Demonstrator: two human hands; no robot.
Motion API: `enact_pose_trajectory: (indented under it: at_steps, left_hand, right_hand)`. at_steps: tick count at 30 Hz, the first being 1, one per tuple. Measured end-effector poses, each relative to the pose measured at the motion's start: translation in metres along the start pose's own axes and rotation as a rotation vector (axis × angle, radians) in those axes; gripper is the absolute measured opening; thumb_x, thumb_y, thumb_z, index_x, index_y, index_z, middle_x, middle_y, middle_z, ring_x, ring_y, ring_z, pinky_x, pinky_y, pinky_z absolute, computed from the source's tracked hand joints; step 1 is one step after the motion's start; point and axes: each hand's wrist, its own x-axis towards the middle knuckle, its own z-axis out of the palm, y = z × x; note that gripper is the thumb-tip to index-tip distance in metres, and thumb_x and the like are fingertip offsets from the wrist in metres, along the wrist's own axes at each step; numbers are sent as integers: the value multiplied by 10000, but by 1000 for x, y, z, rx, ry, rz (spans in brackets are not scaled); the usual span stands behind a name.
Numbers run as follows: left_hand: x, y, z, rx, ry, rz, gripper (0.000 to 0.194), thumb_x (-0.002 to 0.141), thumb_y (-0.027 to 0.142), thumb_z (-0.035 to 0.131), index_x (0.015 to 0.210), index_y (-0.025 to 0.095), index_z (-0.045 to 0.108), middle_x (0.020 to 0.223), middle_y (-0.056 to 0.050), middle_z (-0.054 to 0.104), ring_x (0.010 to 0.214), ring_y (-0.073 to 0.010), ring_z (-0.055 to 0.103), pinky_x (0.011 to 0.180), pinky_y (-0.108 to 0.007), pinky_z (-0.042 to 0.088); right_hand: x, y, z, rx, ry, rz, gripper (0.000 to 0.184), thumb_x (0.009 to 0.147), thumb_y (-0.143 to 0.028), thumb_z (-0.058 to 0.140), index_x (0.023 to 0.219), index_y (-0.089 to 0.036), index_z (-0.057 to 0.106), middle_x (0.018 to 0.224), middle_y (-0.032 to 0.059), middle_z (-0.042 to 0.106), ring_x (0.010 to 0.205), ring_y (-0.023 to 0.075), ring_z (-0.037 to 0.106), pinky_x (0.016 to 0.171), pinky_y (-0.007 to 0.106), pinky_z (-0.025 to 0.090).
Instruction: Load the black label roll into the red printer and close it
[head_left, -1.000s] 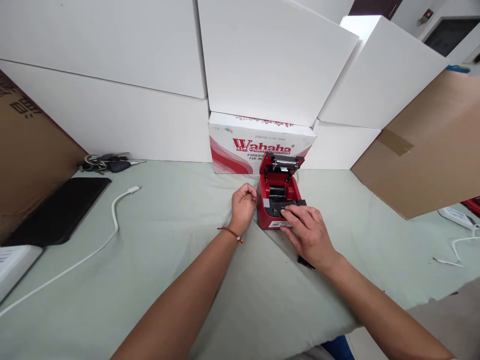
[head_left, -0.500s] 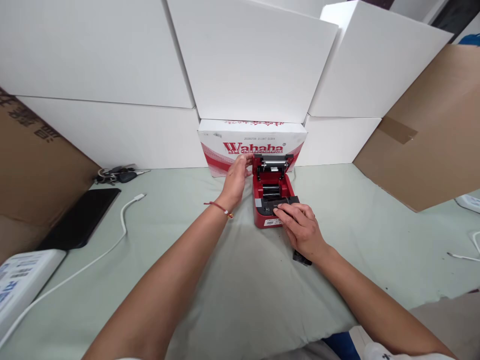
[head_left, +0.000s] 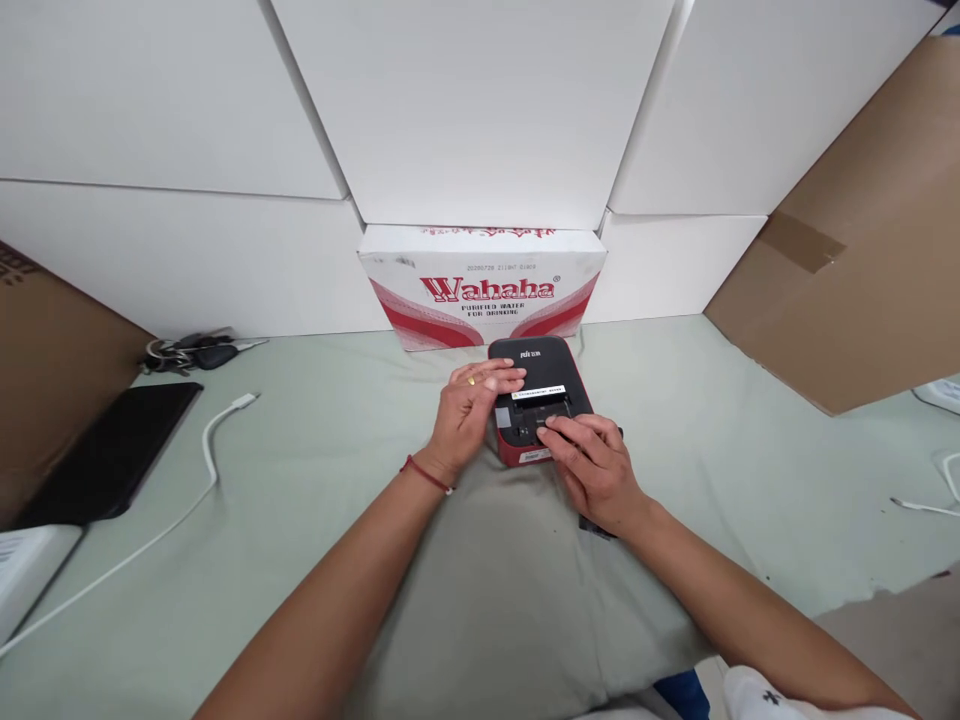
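Note:
A red and black label printer [head_left: 544, 362] stands in front of the printed carton, its black lid down. Flat across the lid's left side lie the fingers of my left hand [head_left: 469, 405], stretched out and not gripping. My right hand [head_left: 596, 465] is closed at the printer's front right corner, its fingertips pressed together on the black front panel. A dark edge juts out beside its knuckles; I cannot tell whether that belongs to the printer. Partly hidden under my right hand is a small black object [head_left: 595, 528] on the cloth.
Behind the printer stands a Wahaha water carton [head_left: 480, 290] against stacked white boxes [head_left: 480, 110]. On the left lie keys [head_left: 199, 352], a black phone-like slab [head_left: 112, 450] and a white cable [head_left: 206, 470]. A brown cardboard panel [head_left: 847, 270] borders the right.
The printer's lid has swung from raised to down. My left hand has moved from the raised lid's side onto its top. My right hand stays at the front panel.

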Motion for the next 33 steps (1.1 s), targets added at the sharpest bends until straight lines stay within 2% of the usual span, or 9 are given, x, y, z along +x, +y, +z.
enact_pose_trajectory:
  at_steps: [3,5,9,12,13,16,21,27,33]
  left_hand:
    - [-3,1,-3,-73,-61,23,283,994,509,719,1013,298,906,1233,-99,893,1330,-354,731,1289,-574,428]
    - [-4,0,-5,-124,-111,30,233,955,451,770,1081,295,888,1316,-103,865,1394,-357,692,1329,-573,395]
    - [10,-7,-7,-269,-101,-82,580,842,442,855,1396,296,764,1720,-90,603,1689,-378,414,1428,-564,249]
    - [26,-14,-10,-445,83,-220,704,852,438,791,1522,288,632,1783,-94,508,1733,-348,351,1448,-538,210]
    - [28,-17,-11,-503,86,-265,721,869,448,764,1552,293,595,1794,-94,492,1734,-341,355,1446,-541,225]
    - [18,-21,-13,-601,-5,-326,879,842,445,780,1660,330,480,1803,-96,478,1749,-342,342,1451,-552,232]
    - [-15,-21,-5,-686,-155,-322,1271,756,387,883,1811,440,175,1906,-28,298,1800,-311,211,1480,-524,134]
    - [-10,-19,7,-713,-147,-347,1329,729,347,901,1804,502,133,1921,21,228,1801,-315,195,1462,-493,216]
    - [-7,-22,5,-766,-164,-371,1335,721,317,908,1811,466,152,1913,-3,249,1798,-318,210,1478,-493,167]
  right_hand:
    - [1,0,-4,13,17,-17,638,1022,-46,605,1620,-269,598,1318,97,832,1140,256,721,998,438,618]
    - [1,0,-5,26,1,-3,624,1027,-55,598,1610,-277,608,1321,96,826,1139,258,724,994,447,620]
    - [2,0,-6,46,-27,35,631,1029,-61,587,1606,-316,615,1350,93,815,1170,263,736,1003,470,612]
    - [3,-2,-6,51,-9,37,615,1034,-55,592,1592,-311,626,1339,95,816,1164,262,736,999,468,606]
    - [3,-2,-6,52,0,36,606,1034,-54,597,1585,-306,630,1332,95,818,1157,262,735,993,465,606]
    - [2,-3,-4,50,16,41,598,1033,-54,609,1575,-305,635,1317,95,821,1139,261,740,979,460,606]
    - [-1,-3,0,39,30,43,630,1025,-70,615,1599,-329,618,1315,87,821,1126,265,751,979,470,603]
    - [2,-4,-1,28,41,44,672,1019,-57,634,1625,-345,594,1299,79,824,1094,259,746,958,457,601]
    - [6,-4,-6,9,17,31,645,1031,-57,637,1616,-326,597,1292,96,820,1083,263,747,946,455,593]
